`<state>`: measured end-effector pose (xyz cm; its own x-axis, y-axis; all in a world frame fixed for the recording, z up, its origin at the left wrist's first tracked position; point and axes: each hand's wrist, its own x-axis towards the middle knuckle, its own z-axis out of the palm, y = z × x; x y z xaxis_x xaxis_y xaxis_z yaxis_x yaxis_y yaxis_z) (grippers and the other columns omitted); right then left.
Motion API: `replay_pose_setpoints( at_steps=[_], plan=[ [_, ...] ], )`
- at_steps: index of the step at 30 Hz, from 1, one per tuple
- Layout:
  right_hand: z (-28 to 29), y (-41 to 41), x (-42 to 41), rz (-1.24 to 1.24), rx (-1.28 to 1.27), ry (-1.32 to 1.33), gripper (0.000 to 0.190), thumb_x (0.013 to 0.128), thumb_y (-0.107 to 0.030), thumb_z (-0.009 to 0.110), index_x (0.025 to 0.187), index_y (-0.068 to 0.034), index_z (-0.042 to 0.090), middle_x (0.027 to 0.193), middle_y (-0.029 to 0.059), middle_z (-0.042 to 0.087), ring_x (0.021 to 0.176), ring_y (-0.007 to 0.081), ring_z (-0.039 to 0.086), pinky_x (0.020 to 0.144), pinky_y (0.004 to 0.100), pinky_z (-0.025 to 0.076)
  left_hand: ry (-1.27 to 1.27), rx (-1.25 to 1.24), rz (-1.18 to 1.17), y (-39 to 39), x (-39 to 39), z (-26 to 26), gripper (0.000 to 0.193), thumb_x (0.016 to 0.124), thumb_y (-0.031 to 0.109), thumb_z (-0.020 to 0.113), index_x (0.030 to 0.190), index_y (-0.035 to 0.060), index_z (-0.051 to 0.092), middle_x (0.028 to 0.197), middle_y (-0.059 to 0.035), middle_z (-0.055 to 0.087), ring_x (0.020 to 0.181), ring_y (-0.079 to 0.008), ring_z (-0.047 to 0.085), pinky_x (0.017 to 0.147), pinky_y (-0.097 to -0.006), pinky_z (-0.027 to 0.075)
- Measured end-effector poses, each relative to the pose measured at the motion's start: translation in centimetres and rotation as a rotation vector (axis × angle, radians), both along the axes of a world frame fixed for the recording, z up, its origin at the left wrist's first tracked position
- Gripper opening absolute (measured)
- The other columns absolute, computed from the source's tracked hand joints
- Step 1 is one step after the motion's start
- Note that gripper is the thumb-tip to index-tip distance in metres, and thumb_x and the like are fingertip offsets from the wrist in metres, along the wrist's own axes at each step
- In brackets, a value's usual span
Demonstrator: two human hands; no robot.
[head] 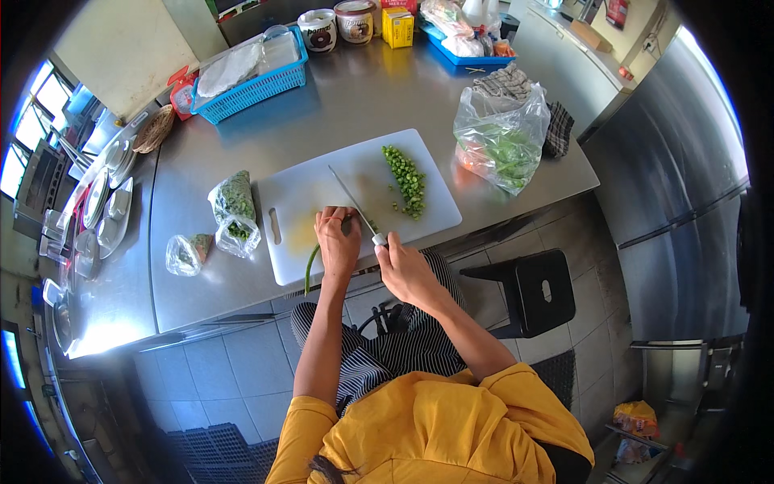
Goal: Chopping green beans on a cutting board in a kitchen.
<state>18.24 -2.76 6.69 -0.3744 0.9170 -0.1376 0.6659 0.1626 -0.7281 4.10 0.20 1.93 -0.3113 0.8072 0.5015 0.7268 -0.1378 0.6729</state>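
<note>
On the white plastic cutting board (338, 175), my left hand (337, 239) presses down on a long green bean (311, 266), whose tail curves past the board's near edge. My right hand (411, 269) grips the white handle of a kitchen knife (355, 202). Its blade points away to the upper left, close beside my left fingers. A few cut green bits (373, 224) lie by the blade. Towards the board's right side is a heap of chopped green beans (406, 181). My left fingers partly hide the bean where they hold it.
Left of the board are a plastic bag of chopped greens (234, 209) and a smaller bag (188, 254). A clear bag of vegetables (502, 142) stands at right. Behind are a blue basket (254, 91), tubs (317, 30) and a blue tray (465, 59). A black stool (532, 296) is below right.
</note>
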Motion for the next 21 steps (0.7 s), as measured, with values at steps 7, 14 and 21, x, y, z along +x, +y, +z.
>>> replay_pose_setpoints(
  at_steps=[7, 14, 21],
  plan=[
    [-0.1, 0.1, -0.5, 0.008, -0.014, 0.070, 0.030, 0.093, -0.024, 0.038, 0.093, 0.006, 0.037, 0.065, 0.0292, 0.057, 0.065, 0.0478, 0.056, 0.061, 0.0534, 0.045, 0.012, -0.028, 0.014, 0.1, -0.1, -0.2, 0.009, 0.070, 0.003, 0.062, 0.078, 0.0031, 0.063, 0.085, -0.0100, 0.059, 0.084, -0.0291, 0.052, 0.078, -0.0372, 0.039],
    [-2.1, 2.5, -2.0, -0.037, -0.043, 0.179, 0.033, 0.093, -0.027, 0.037, 0.094, 0.006, 0.037, 0.072, 0.0337, 0.056, 0.071, 0.0514, 0.054, 0.065, 0.0551, 0.043, -0.012, -0.040, -0.024, 0.2, -0.3, -0.4, 0.011, 0.071, 0.005, 0.062, 0.081, 0.0037, 0.065, 0.084, -0.0106, 0.059, 0.085, -0.0286, 0.052, 0.078, -0.0368, 0.039],
    [-1.7, 2.9, -2.7, -0.021, -0.034, 0.105, 0.036, 0.093, -0.029, 0.036, 0.098, 0.007, 0.038, 0.073, 0.0336, 0.057, 0.071, 0.0505, 0.055, 0.066, 0.0547, 0.044, -0.024, -0.019, -0.023, 0.1, -0.5, -0.6, 0.011, 0.070, 0.005, 0.061, 0.080, 0.0034, 0.064, 0.083, -0.0111, 0.059, 0.083, -0.0291, 0.052, 0.076, -0.0380, 0.039]
  ],
)
